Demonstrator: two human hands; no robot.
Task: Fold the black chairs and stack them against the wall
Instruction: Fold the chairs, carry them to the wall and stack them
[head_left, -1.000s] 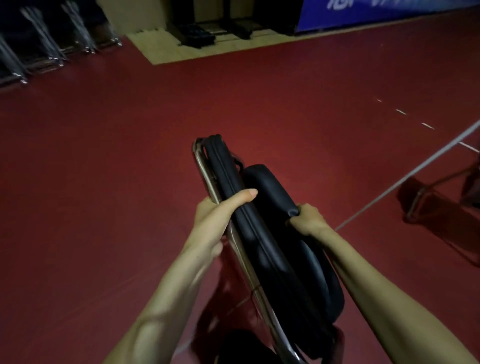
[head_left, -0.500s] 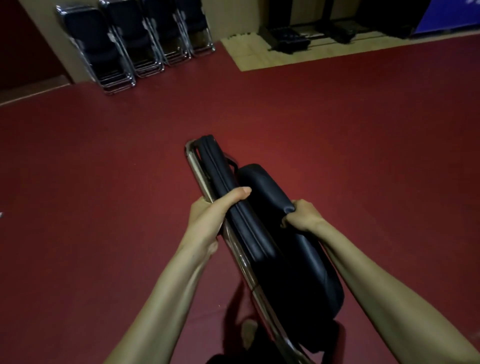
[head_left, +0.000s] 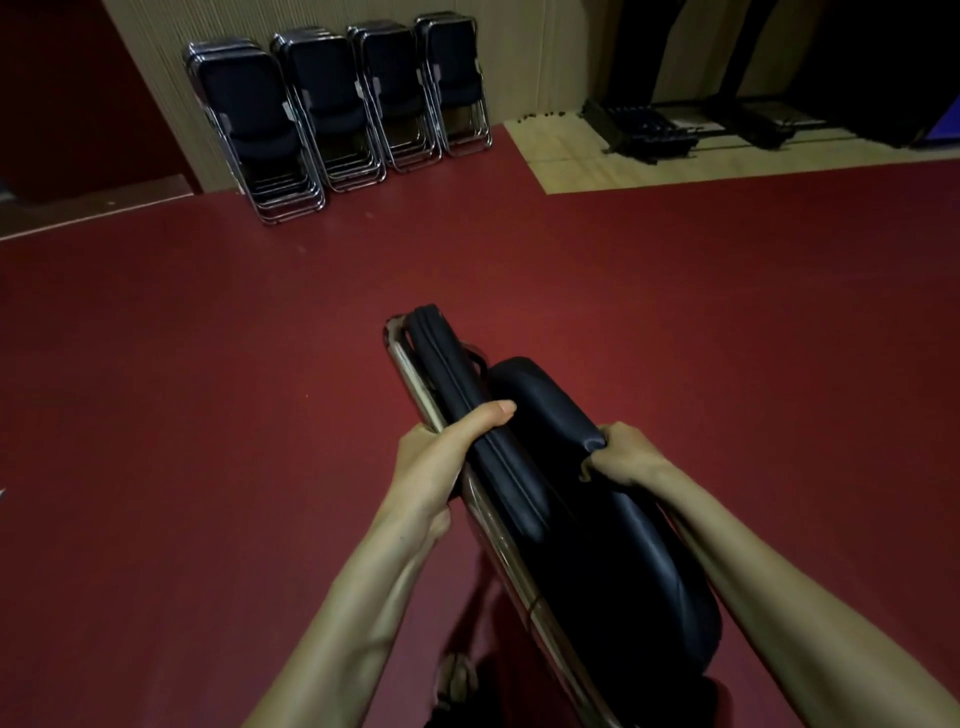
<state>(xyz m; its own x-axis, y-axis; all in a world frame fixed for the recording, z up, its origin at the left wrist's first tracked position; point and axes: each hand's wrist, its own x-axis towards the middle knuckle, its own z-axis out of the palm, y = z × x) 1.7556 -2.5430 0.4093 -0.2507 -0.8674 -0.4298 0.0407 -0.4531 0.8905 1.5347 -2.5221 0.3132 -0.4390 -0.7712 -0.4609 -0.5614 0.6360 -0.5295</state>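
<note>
- I'm gripping the folded chair (head_left: 613, 561): my left hand (head_left: 441, 462) is curling round its back and frame, and my right hand (head_left: 628, 457) is clutching the seat edge.
- It's tilting over the red floor (head_left: 208, 415).
- Farther off, stacked chairs (head_left: 332, 104) are leaning against the wall (head_left: 530, 62).

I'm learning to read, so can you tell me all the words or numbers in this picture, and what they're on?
None: no word, number or label can be read here.
The folded chair, held by the left hand and the right hand, shows only plain black padding and bare metal.
The stacked chairs have small pale bits on their frames, too small to tell if anything is printed.
The blue strip at the right edge shows no letters.
</note>
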